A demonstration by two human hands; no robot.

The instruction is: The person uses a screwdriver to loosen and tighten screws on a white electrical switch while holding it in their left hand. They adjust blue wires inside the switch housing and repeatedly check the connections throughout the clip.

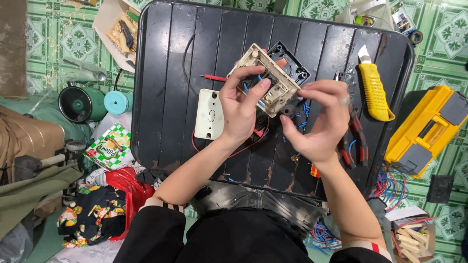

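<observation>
Green-tiled floor surrounded the black worktop [165, 73]. Left hand [239, 109] gripped a beige switch housing [265, 78]; right hand [319, 119] pinched its blue wires [302, 113], which risked snapping.

Both forearms reach forward, left hand [240, 104] and right hand [319, 122] raised close together, fingers seemingly curled in pinching grips.

Yellow utility knife [374, 90], white cover plate [210, 114], red-handled pliers [355, 146] on black tray [165, 73]; yellow toolbox [429, 131] alongside.
</observation>
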